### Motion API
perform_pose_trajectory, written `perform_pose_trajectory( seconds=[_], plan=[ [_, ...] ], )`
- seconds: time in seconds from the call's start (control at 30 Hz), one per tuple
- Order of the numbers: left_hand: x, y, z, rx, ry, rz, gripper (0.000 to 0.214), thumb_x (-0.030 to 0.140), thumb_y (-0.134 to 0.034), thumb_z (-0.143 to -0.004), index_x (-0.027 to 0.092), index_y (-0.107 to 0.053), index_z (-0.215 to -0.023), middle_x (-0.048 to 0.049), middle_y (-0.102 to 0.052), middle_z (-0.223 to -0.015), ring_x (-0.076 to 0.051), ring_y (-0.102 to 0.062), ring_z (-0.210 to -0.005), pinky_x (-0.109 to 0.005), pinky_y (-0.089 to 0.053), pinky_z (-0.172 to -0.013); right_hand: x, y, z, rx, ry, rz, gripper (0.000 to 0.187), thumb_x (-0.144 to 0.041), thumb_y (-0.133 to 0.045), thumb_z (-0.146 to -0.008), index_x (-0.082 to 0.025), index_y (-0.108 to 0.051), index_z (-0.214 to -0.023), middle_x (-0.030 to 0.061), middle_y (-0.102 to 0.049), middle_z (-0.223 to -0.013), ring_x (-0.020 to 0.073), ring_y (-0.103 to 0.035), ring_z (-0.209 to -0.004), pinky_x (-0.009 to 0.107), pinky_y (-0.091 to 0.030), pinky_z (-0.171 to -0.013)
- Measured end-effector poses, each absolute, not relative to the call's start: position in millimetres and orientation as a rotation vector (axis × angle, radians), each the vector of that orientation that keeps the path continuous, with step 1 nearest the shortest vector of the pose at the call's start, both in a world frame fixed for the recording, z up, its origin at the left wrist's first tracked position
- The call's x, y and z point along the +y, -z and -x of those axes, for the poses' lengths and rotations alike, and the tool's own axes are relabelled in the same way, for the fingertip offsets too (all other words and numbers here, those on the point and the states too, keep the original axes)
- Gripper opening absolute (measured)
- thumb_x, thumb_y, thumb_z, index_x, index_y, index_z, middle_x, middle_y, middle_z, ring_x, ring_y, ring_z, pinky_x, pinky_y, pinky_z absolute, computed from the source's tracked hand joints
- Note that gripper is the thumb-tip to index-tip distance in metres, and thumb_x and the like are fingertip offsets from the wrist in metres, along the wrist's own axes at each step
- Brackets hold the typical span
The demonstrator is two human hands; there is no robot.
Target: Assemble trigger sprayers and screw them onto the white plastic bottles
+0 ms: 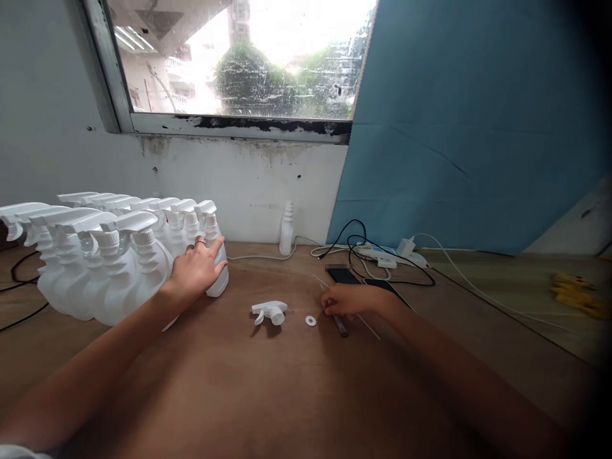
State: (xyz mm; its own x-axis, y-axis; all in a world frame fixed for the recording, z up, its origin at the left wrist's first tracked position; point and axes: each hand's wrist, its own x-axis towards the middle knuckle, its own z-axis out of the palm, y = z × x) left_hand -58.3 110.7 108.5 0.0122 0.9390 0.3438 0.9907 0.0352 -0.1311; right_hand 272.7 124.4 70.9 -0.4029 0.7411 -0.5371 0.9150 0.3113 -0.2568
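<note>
My left hand (198,262) reaches to the right end of a group of white spray bottles. Its fingers are spread, and it touches the body of the end spray bottle (220,284). Lower right of the middle, my right hand (347,299) is closed, fingertips down at the tabletop around a slim tool with a dark handle (341,326). A thin straight tube (370,327) runs beneath this hand and shows on both sides of it. Left of my right hand lie a small white washer (310,320) and a loose white trigger sprayer head (271,312).
More white spray bottles (112,280) with trigger heads stand packed together at left. A bottle without a sprayer (287,231) stands by the wall. Behind my right hand lie a dark flat device (342,275), tangled black cable (357,240) and a white power strip (415,258).
</note>
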Motion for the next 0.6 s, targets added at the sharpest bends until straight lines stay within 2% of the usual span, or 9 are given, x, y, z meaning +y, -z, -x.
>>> perform_pose_trajectory(
  seconds=[0.17,0.4,0.43,0.5,0.6],
  plan=[
    [111.8,-107.9,61.1,-1.984,0.183,2.016,0.056,0.047,-0.037,-0.094,0.028,-0.031,-0.146,-0.0218,-0.046,-0.133,-0.033,-0.062,-0.101,-0.040,-0.052,-0.075,116.0,-79.0,-269.5,2.265,0.927,-1.383,0.032,-0.029,-0.047,-0.086,-0.012,-0.062,-0.108,0.0036,-0.061,-0.072,0.0089,-0.054,-0.053,0.017,-0.041,-0.050],
    [113.0,-107.0,62.1,-1.987,0.169,2.066,0.054,0.048,-0.038,-0.093,0.026,-0.036,-0.142,-0.0221,-0.044,-0.133,-0.033,-0.063,-0.100,-0.040,-0.052,-0.074,86.6,-116.7,-246.4,2.643,0.861,-1.393,0.025,-0.031,-0.049,-0.088,-0.014,-0.066,-0.096,0.0038,-0.061,-0.078,0.0083,-0.051,-0.061,0.018,-0.038,-0.056],
    [112.8,-107.0,61.6,-1.983,0.173,2.068,0.053,0.048,-0.039,-0.093,0.026,-0.037,-0.141,-0.0216,-0.044,-0.133,-0.033,-0.063,-0.099,-0.040,-0.052,-0.074,75.9,-124.2,-239.7,2.771,0.962,-1.350,0.027,-0.034,-0.050,-0.089,-0.014,-0.066,-0.094,0.0033,-0.061,-0.075,0.0086,-0.050,-0.060,0.018,-0.038,-0.055],
    [112.4,-107.1,60.3,-1.967,0.194,2.074,0.052,0.047,-0.039,-0.093,0.025,-0.038,-0.140,-0.0204,-0.045,-0.129,-0.034,-0.063,-0.099,-0.040,-0.052,-0.073,49.2,-130.4,-224.3,2.892,1.477,-1.138,0.028,-0.037,-0.055,-0.087,-0.014,-0.067,-0.098,0.0037,-0.061,-0.077,0.0087,-0.052,-0.062,0.018,-0.041,-0.055],
    [112.1,-105.8,58.1,-1.938,0.249,2.093,0.050,0.047,-0.041,-0.092,0.026,-0.040,-0.137,-0.0180,-0.048,-0.123,-0.034,-0.062,-0.098,-0.040,-0.052,-0.071,1.8,-96.8,-197.8,2.642,2.268,-0.551,0.031,-0.034,-0.062,-0.083,-0.014,-0.064,-0.108,0.0097,-0.063,-0.103,0.0154,-0.060,-0.089,0.025,-0.051,-0.075]
  ],
)
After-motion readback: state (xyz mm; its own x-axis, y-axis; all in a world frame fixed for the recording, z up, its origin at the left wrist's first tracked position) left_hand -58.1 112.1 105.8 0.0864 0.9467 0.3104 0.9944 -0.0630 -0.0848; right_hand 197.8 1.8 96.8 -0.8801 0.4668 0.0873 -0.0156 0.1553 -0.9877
